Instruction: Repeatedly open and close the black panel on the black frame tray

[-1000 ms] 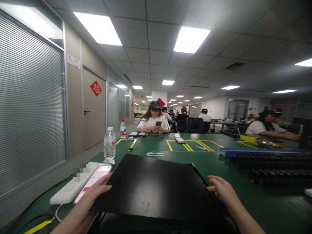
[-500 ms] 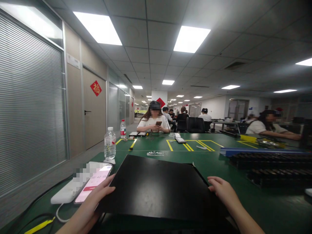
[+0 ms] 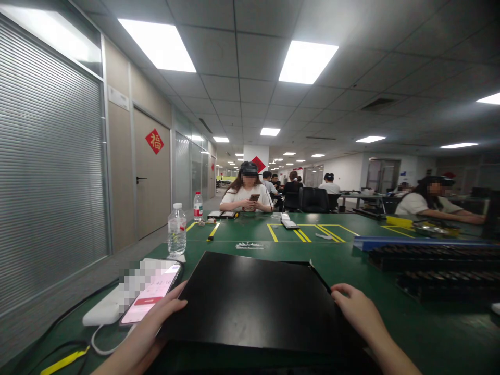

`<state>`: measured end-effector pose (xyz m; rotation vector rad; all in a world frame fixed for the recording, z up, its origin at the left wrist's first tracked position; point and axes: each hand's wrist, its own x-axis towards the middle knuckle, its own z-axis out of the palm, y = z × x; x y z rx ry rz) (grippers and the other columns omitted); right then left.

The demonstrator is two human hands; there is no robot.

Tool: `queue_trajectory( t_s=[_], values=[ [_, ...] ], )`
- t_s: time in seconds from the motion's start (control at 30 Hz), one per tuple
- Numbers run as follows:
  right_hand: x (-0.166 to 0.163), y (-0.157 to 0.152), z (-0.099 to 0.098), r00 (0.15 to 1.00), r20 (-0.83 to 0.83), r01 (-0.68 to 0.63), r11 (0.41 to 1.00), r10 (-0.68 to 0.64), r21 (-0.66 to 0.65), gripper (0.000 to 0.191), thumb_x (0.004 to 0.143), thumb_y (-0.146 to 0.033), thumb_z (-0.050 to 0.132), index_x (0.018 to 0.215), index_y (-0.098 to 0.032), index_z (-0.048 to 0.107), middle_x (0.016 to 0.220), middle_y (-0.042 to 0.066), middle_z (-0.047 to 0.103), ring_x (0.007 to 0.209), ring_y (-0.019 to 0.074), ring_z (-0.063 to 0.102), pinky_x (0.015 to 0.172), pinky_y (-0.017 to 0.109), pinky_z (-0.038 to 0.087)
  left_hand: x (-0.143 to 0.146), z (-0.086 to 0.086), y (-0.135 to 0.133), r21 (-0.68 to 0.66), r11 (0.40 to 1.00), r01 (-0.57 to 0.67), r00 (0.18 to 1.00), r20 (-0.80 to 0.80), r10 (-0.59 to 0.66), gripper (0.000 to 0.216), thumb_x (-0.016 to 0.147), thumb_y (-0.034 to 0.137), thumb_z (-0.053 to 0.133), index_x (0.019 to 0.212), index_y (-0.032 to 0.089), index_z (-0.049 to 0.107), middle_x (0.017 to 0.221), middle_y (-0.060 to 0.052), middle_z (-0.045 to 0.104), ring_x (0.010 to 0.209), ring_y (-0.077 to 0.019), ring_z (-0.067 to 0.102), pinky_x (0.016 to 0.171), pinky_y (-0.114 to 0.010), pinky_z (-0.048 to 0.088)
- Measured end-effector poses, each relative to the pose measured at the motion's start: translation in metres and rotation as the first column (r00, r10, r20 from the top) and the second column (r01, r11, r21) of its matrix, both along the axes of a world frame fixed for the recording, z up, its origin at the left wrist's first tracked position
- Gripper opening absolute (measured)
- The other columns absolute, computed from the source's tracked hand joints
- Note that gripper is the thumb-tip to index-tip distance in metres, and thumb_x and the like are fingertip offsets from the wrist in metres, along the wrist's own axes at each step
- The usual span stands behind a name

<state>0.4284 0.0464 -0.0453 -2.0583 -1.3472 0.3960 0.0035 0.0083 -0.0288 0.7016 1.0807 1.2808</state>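
Observation:
A flat, glossy black panel (image 3: 246, 299) lies in front of me, tilted slightly. My left hand (image 3: 166, 312) grips its left edge, thumb on top and the other fingers mostly out of sight beneath. At the right edge, my right hand (image 3: 353, 304) has thumb and fingers pinched together on the dark rim. Another black edge shows under the panel's far right corner; what it belongs to is hidden. Just beyond my left hand, a phone (image 3: 150, 297) with a lit screen leans on a white, partly blurred object (image 3: 105, 307).
The green table (image 3: 219, 245) carries a water bottle (image 3: 177, 229), a smaller red-labelled bottle (image 3: 198, 207) and yellow tape lines. Black slotted racks (image 3: 433, 258) and a blue bar (image 3: 414, 242) lie right. Across sits a person (image 3: 248, 192) holding a phone; another person (image 3: 425, 203) sits at right.
My right hand has moved slightly left, its fingers closing on the panel's right edge. The panel's far edge has dipped a little. My left hand keeps its grip.

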Motion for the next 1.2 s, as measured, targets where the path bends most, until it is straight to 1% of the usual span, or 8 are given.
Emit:
queue_trajectory(
  t_s=[0.1, 0.23, 0.37, 0.57, 0.67, 0.87, 1.03, 1.2],
  values=[
    [-0.001, -0.001, 0.001, 1.0, 0.019, -0.014, 1.0, 0.014, -0.001, 0.026, 0.068, -0.037, 0.049, 0.083, -0.027, 0.067, 0.078, 0.005, 0.068, 0.079, 0.0245, 0.061, 0.067, 0.032, 0.041, 0.001, 0.001, 0.0, 0.001, 1.0, 0.006, 1.0, 0.025, -0.006, 0.066, 0.068, 0.023, 0.062, 0.13, 0.03, 0.042, 0.108, -0.003, 0.067, 0.095, -0.0247, 0.063, 0.076, -0.032, 0.049],
    [-0.001, -0.001, 0.002, 0.999, 0.021, -0.029, 1.0, 0.029, -0.005, 0.022, 0.066, -0.034, 0.05, 0.079, -0.026, 0.067, 0.079, 0.005, 0.068, 0.078, 0.0242, 0.061, 0.067, 0.032, 0.042, 0.003, 0.0, 0.003, 0.003, 1.0, 0.017, 0.999, 0.029, -0.017, 0.069, 0.065, 0.021, 0.064, 0.131, 0.023, 0.042, 0.101, -0.007, 0.069, 0.089, -0.0266, 0.065, 0.075, -0.034, 0.05],
    [0.0, -0.001, 0.001, 1.0, -0.009, -0.029, 1.0, 0.029, -0.003, 0.024, 0.067, -0.033, 0.049, 0.083, -0.026, 0.066, 0.077, 0.005, 0.068, 0.076, 0.0236, 0.061, 0.067, 0.033, 0.042, 0.001, -0.002, 0.005, 0.005, 1.0, -0.003, 1.0, 0.009, 0.003, 0.074, 0.063, 0.02, 0.067, 0.132, 0.022, 0.04, 0.099, -0.009, 0.07, 0.086, -0.0263, 0.066, 0.072, -0.032, 0.05],
    [0.0, -0.001, 0.0, 1.0, -0.007, -0.025, 1.0, 0.025, -0.003, 0.025, 0.066, -0.032, 0.048, 0.085, -0.026, 0.065, 0.078, 0.005, 0.068, 0.077, 0.0244, 0.061, 0.069, 0.034, 0.042, -0.001, -0.006, 0.007, 0.031, 0.999, 0.007, 1.0, 0.011, -0.007, 0.08, 0.06, 0.026, 0.071, 0.132, 0.018, 0.039, 0.096, -0.01, 0.071, 0.086, -0.0272, 0.066, 0.075, -0.034, 0.049],
    [0.0, -0.001, -0.001, 1.0, -0.01, -0.022, 1.0, 0.022, -0.006, 0.025, 0.065, -0.032, 0.05, 0.085, -0.026, 0.065, 0.08, 0.005, 0.068, 0.08, 0.0246, 0.061, 0.069, 0.033, 0.042, -0.002, -0.008, 0.008, 0.051, 0.999, 0.001, 1.0, -0.001, -0.001, 0.076, 0.061, 0.026, 0.07, 0.13, 0.016, 0.041, 0.098, -0.011, 0.07, 0.087, -0.0275, 0.066, 0.075, -0.034, 0.049],
    [0.001, 0.0, -0.001, 1.0, 0.01, -0.025, 0.999, 0.026, -0.037, 0.028, 0.067, -0.033, 0.047, 0.088, -0.026, 0.063, 0.082, 0.006, 0.068, 0.081, 0.0252, 0.061, 0.069, 0.034, 0.041, -0.003, -0.01, 0.008, 0.07, 0.997, 0.01, 1.0, -0.026, -0.009, 0.069, 0.062, 0.024, 0.068, 0.126, 0.018, 0.042, 0.096, -0.009, 0.069, 0.087, -0.0266, 0.066, 0.073, -0.033, 0.049],
    [-0.003, -0.002, 0.003, 1.0, 0.018, -0.007, 0.998, 0.008, -0.056, 0.029, 0.066, -0.032, 0.047, 0.089, -0.025, 0.062, 0.079, 0.005, 0.068, 0.076, 0.0253, 0.061, 0.068, 0.035, 0.042, -0.002, -0.008, 0.005, 0.077, 0.996, 0.044, 0.998, -0.036, -0.042, 0.064, 0.065, 0.026, 0.066, 0.124, 0.017, 0.043, 0.099, -0.009, 0.068, 0.09, -0.0258, 0.064, 0.073, -0.031, 0.048],
    [0.0, 0.0, -0.002, 0.999, 0.035, -0.009, 0.999, 0.011, -0.047, 0.032, 0.067, -0.031, 0.045, 0.093, -0.024, 0.062, 0.081, 0.005, 0.068, 0.077, 0.023, 0.062, 0.067, 0.031, 0.042, -0.004, -0.006, 0.003, 0.079, 0.994, 0.069, 0.997, -0.032, -0.066, 0.063, 0.063, 0.027, 0.067, 0.122, 0.018, 0.046, 0.1, -0.009, 0.068, 0.09, -0.0265, 0.064, 0.075, -0.033, 0.048]
  ],
)
